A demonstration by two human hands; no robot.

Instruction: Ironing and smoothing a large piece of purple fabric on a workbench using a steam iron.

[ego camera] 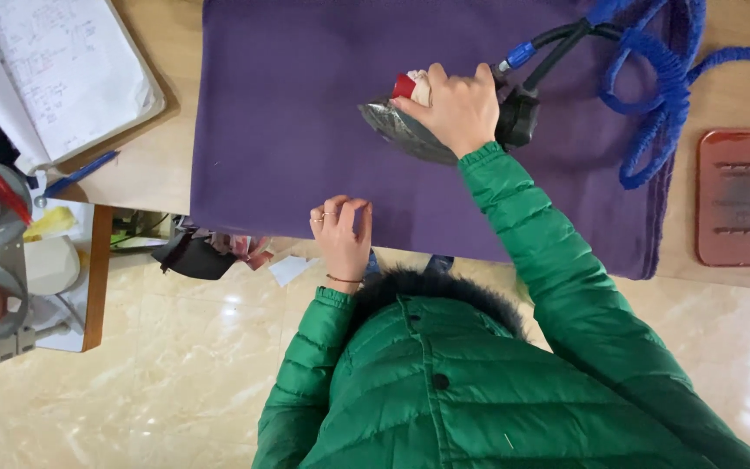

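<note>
On the bench [158, 165], purple cloth [305, 113] lies flat. Right hand [457, 108] is closed around the iron [405, 130] handle, soleplate on the cloth's middle. Left hand [343, 233], fingers curled, presses the near hem. Risks: iron dwelling could scorch the cloth; the blue hose [657, 78] may drag and wrinkle it; left fingers sit close to the iron's path. Red tray [744, 198] at right holds nothing.

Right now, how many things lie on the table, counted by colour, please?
Purple: 1, the cloth
Silver: 1, the iron, held by the right hand
Red-brown: 1, the rest pad
White: 1, the notebook
Blue: 2, the pen and the coiled hose
Total: 6
</note>
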